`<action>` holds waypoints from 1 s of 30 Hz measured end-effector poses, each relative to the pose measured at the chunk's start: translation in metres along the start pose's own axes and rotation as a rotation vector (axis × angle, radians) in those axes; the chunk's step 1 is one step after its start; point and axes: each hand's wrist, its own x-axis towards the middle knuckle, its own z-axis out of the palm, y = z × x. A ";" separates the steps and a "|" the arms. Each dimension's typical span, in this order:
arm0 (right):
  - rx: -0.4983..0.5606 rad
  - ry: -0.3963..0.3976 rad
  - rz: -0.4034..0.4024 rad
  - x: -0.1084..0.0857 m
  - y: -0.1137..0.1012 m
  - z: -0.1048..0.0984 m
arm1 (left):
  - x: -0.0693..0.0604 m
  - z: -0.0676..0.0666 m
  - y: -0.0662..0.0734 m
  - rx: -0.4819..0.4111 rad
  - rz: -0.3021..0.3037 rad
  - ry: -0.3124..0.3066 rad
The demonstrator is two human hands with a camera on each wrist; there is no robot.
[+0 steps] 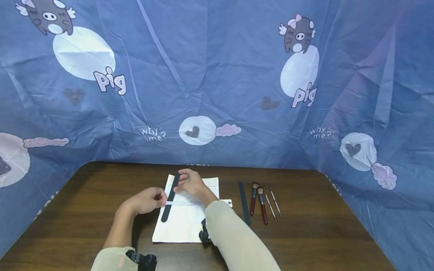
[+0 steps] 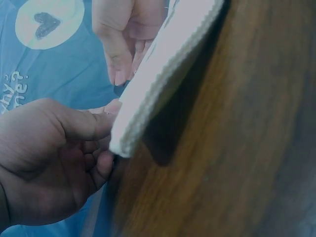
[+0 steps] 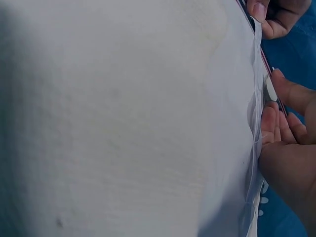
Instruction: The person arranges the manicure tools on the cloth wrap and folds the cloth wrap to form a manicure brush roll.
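Near the left edge of the white cloth [image 1: 184, 226] lies a dark, flat, round-ended strip [image 1: 171, 195], long axis running near to far, far end leaning right. My left hand [image 1: 149, 200] comes from the cloth's left, fingers pinching the smooth white band [image 1: 169, 203] across the strip; my right hand [image 1: 193, 185] grips its far part, fingertips nearly together. Right of the cloth, on the wood-grained counter [image 1: 322, 226], lie 1 similar bar [image 1: 243, 203], 2 soft-haired brushes [image 1: 253, 200] and 2 slender tools [image 1: 270, 206]; beyond the cloth hangs creased blue fabric [image 1: 203, 94].

Black strip [image 1: 171, 196], white pouch [image 1: 183, 223], blue pig-print cloth [image 1: 230, 75]
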 end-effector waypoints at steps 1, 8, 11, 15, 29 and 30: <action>-0.020 -0.001 0.000 0.000 0.000 0.000 | 0.000 0.000 0.000 0.000 -0.001 0.001; -0.152 -0.033 -0.003 -0.001 -0.003 0.000 | -0.001 -0.001 0.001 -0.003 0.019 0.004; -0.176 -0.047 -0.003 -0.002 -0.004 -0.001 | -0.002 0.000 0.002 -0.008 0.011 0.005; -0.187 -0.054 -0.001 -0.003 -0.004 -0.001 | -0.001 0.001 0.001 -0.010 0.002 0.007; -0.389 -0.127 -0.080 -0.003 0.001 0.000 | -0.002 0.000 0.002 -0.021 0.008 0.015; -0.399 -0.132 -0.090 -0.003 0.001 0.000 | -0.002 0.000 0.003 -0.021 0.011 0.015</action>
